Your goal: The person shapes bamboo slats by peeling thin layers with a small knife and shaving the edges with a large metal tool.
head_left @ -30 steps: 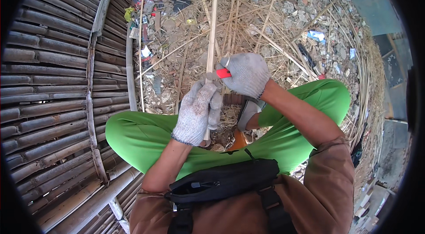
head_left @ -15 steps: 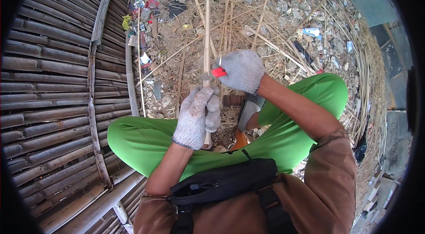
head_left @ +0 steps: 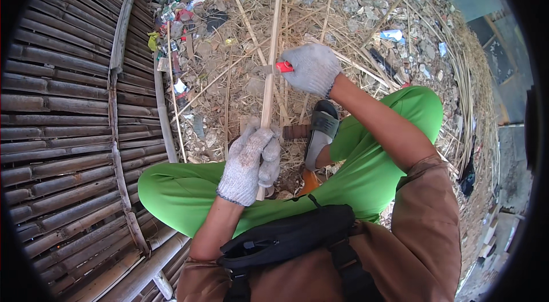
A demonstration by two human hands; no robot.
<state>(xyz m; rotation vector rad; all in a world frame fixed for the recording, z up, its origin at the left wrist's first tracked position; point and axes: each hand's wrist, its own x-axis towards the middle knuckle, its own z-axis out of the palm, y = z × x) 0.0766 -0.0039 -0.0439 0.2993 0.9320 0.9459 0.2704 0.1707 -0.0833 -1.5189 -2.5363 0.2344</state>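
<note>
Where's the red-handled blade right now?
In the head view, the red-handled blade is in the right hand, at the pale strip, beyond the left hand.

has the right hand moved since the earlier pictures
Yes: the right hand has moved up the picture, away from the body and farther from the brown block.

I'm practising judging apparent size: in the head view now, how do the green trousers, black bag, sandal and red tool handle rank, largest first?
1. Green trousers
2. Black bag
3. Sandal
4. Red tool handle, partly covered by the right hand
</note>
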